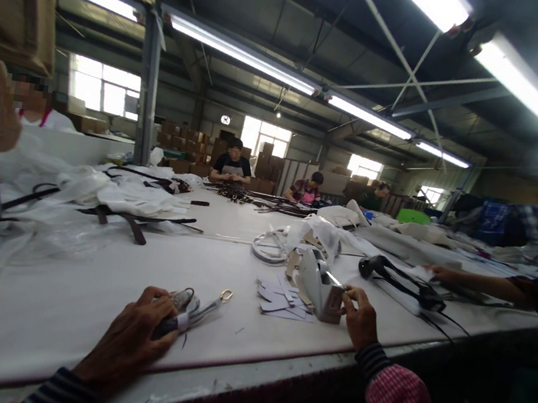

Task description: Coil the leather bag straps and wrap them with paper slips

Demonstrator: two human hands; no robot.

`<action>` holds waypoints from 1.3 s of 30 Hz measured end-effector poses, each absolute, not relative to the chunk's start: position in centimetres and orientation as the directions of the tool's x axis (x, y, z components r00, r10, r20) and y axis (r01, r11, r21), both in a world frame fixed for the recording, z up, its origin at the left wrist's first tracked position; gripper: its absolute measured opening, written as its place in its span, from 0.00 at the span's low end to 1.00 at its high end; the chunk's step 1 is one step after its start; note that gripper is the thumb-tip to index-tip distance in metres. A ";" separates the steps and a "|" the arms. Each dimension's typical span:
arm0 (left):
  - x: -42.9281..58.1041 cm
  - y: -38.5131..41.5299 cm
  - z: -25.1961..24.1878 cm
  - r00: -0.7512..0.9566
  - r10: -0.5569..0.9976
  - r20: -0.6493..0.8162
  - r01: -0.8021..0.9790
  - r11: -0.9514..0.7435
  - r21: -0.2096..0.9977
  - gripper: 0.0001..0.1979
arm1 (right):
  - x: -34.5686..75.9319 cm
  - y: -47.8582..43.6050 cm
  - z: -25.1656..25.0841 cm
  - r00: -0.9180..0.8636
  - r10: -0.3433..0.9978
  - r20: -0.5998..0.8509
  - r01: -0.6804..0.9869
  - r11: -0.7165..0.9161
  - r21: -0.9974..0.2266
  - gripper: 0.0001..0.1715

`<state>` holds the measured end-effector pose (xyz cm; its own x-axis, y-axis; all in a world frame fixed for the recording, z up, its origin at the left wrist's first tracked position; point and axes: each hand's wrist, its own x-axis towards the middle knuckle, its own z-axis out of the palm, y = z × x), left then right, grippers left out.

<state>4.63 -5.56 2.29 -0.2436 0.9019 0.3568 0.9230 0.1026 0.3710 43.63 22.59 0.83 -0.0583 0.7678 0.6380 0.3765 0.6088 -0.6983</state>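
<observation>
My left hand [143,331] is closed around a bundled grey strap [199,314] low over the white tabletop. A pale band wraps the bundle, and a gold-coloured metal clasp [226,296] sticks out at its far end. To the right stands a grey tape dispenser [315,282]. My right hand [359,315] is at its near right end, thumb and fingers pinched together at the cutting edge. A light strip of tape [335,279] runs toward those fingertips. Small white paper slips [284,300] lie in a loose pile left of the dispenser.
Behind the dispenser are a coiled light strap [270,245] and crumpled plastic [319,233]. A black corded device [401,282] lies right, near a co-worker's arm [483,285]. Dark straps [137,219] and plastic wrap [74,186] cover the left. Other people sit across the table.
</observation>
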 end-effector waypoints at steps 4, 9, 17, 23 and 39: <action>4.7 -5.6 2.3 -0.250 0.897 0.365 0.926 0.112 0.360 0.06 | 44.1 21.1 -0.3 -0.115 0.774 0.623 0.389 0.612 -0.689 0.17; 4.4 -5.5 2.1 -0.257 0.899 0.356 0.926 0.123 0.358 0.06 | 44.7 21.0 -0.6 -0.080 0.793 0.604 0.386 0.583 -0.715 0.18; 5.0 -5.8 2.6 -0.238 0.886 0.399 0.914 0.066 0.399 0.07 | 40.3 14.4 2.7 -0.183 0.818 0.545 0.234 0.575 -0.784 0.17; 4.8 -5.9 3.0 -0.310 0.855 0.417 0.841 0.042 0.539 0.07 | 27.6 6.8 4.5 -0.707 0.655 0.266 -0.062 0.318 -0.946 0.18; 3.9 -5.5 4.0 -0.614 0.705 0.354 0.584 0.104 0.805 0.09 | 16.2 5.8 2.9 -0.771 0.625 0.120 -0.162 -0.012 -0.987 0.21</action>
